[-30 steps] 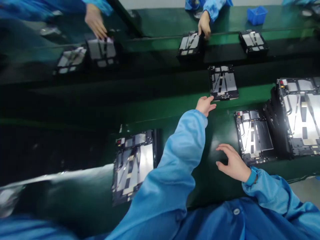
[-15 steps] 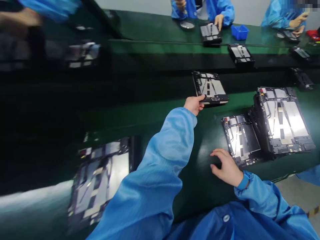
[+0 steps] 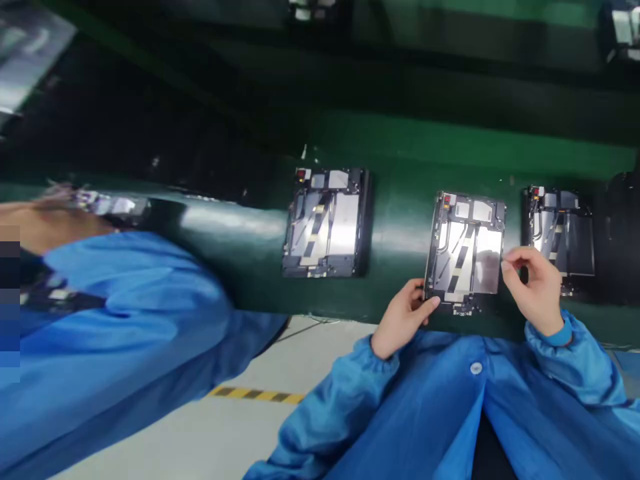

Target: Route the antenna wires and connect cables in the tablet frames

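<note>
My left hand [image 3: 403,317] grips the lower left corner of a tablet internal frame [image 3: 465,253], a dark chassis with silver plates and black strips, with its thumb on the near edge. The frame lies close to the near edge of the green belt. My right hand [image 3: 535,287], wearing a blue wristband, hangs with curled fingers at the frame's right edge and holds nothing. Behind those fingers a second tablet frame [image 3: 559,233] is partly hidden. A third tablet frame [image 3: 325,223] lies on the belt to the left, apart from both hands.
A dark stack of frames [image 3: 620,233] stands at the right edge of view. A co-worker's blue sleeve [image 3: 125,293] and hand [image 3: 40,227] reach in from the left. Below the belt is a pale floor with a yellow-black strip [image 3: 255,395].
The view has swung round. My left hand has drawn the frame it grips toward me, and my right hand has moved up to that frame's right edge.
</note>
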`<state>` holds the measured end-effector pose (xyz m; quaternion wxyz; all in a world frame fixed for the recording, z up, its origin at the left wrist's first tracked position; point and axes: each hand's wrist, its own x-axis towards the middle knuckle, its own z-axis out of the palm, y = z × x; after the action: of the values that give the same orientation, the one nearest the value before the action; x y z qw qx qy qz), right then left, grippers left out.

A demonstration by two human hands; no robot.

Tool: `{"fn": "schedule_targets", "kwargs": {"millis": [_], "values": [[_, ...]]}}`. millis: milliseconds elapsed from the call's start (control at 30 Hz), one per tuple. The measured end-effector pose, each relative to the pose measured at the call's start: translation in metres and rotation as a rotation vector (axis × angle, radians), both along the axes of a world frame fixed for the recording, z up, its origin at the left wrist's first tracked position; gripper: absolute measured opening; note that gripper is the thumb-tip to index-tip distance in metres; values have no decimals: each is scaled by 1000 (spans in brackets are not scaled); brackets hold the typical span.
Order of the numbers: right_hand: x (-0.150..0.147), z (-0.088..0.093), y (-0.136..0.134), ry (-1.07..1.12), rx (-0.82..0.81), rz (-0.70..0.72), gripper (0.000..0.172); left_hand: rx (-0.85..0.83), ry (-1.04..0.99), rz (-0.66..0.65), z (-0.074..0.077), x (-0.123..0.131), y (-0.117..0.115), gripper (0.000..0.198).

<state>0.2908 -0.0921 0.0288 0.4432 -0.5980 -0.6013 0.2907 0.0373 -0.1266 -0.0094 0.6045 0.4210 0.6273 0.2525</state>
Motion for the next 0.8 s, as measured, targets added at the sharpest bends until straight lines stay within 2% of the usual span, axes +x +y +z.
{"fn": "schedule_targets", "kwargs": {"millis": [100,167,267,333,400,500,633,700,800], "values": [[-13,-4,34,-179,-1,134,9,268,416,-40,2,-1,-4,33],[-24,-14,62,-363,26,100,15,382,515,-53,4,3,12,26],[-37,-33,99,-611,9,-50,32,452,534,-73,4,16,57,16],[-45,-43,117,-667,1,-112,37,453,599,-80,4,27,92,11],[-51,-48,129,-665,-6,-102,36,408,687,-123,7,36,121,9],[-56,-47,135,-621,-63,-7,23,327,842,-247,16,43,145,8],[-52,-37,127,-605,-95,30,12,239,961,-405,28,40,148,16],[-50,-33,118,-607,-99,27,10,219,922,-420,30,35,146,16],[-48,-29,103,-594,-82,39,9,243,825,-352,29,24,140,12]]}}
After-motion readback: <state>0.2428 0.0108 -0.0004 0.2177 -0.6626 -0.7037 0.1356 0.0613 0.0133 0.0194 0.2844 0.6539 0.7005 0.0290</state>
